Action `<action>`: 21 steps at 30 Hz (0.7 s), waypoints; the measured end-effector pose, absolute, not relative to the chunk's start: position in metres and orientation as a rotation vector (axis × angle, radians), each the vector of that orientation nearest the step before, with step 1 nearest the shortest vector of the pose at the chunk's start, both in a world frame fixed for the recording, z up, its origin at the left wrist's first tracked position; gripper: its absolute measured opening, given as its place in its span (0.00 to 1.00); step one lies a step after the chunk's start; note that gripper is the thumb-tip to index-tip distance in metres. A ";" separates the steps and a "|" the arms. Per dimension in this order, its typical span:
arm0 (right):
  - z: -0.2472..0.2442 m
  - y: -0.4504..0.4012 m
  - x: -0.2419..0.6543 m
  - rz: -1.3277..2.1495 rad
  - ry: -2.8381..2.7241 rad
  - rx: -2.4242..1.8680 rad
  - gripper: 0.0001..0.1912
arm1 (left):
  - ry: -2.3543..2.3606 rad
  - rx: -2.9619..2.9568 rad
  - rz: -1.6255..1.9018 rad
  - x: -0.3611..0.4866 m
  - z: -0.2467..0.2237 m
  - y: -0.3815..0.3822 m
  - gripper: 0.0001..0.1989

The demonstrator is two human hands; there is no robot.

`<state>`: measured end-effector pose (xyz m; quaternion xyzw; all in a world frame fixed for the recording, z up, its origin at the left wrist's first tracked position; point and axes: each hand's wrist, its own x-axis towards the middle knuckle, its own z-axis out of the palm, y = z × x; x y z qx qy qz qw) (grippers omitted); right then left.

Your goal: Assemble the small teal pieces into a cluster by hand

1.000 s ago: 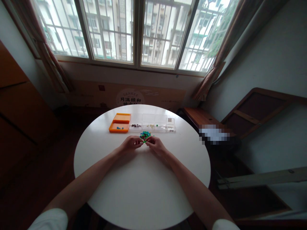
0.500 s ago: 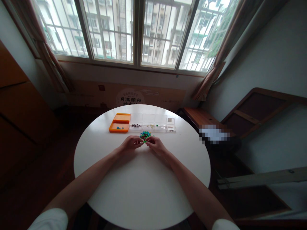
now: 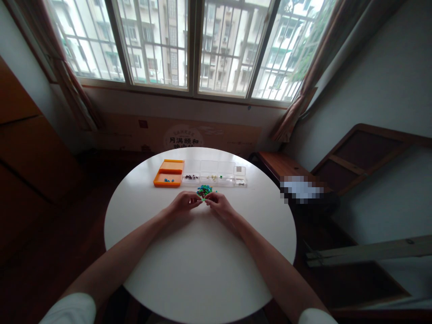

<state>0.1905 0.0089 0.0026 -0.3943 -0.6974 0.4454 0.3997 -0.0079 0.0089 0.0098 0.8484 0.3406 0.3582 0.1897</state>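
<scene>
A small green piece [image 3: 203,199] is pinched between the fingertips of my left hand [image 3: 185,202] and my right hand [image 3: 218,204], just above the white round table [image 3: 205,270]. Right behind the fingertips lies a pile of small green, blue and dark pieces [image 3: 204,190]. Behind it to the left, an open orange box [image 3: 167,183] holds several blue pieces [image 3: 168,180]. Clear plastic boxes [image 3: 222,181] with open lids stand beside it, with dark, pale and green pieces in their compartments.
Beyond the table are a barred window [image 3: 193,45] and a wall with a printed banner [image 3: 128,132]. At the right stands a wooden bench [image 3: 286,167] with a pixelated white item [image 3: 302,187] on it.
Both hands keep nearly the same place. The green piece between the fingertips looks slightly turned and lighter.
</scene>
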 end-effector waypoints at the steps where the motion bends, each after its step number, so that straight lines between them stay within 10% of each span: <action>1: 0.003 0.009 0.190 1.126 -1.761 -1.000 0.14 | 0.958 2.388 1.001 -0.008 0.010 0.009 0.10; 21: 0.011 0.005 0.189 1.101 -1.785 -1.018 0.15 | 0.943 2.397 1.027 -0.008 0.009 0.009 0.10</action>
